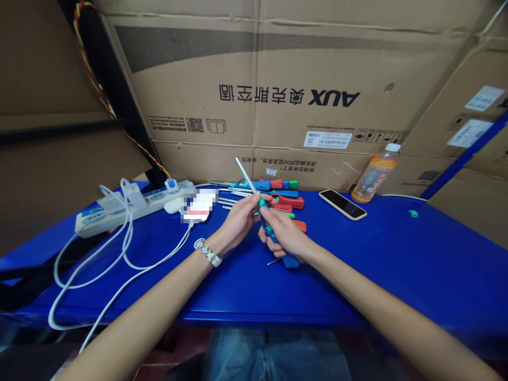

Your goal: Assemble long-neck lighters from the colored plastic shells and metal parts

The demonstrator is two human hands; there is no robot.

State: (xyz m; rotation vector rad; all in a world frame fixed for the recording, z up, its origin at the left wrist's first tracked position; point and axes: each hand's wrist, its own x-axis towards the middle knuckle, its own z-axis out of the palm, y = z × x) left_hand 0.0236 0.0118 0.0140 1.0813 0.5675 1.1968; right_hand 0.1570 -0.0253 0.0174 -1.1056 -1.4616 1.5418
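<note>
My right hand [284,233] is wrapped around the blue and green handle of a screwdriver [265,211], whose metal shaft points up and to the left. My left hand [241,218] pinches the shaft close to the handle with its fingertips. A metal watch sits on my left wrist. Both hands hover over a blue table [397,254]. Just behind them lies a pile of screwdrivers [283,193] with red, blue and green handles, and several loose metal shafts [232,193].
A white power strip [119,206] with chargers and white cables [95,254] lies at left. A black phone [342,203] and an orange drink bottle [373,177] stand at right. Large cardboard boxes [278,90] wall off the back. A small green bit [413,213] lies far right.
</note>
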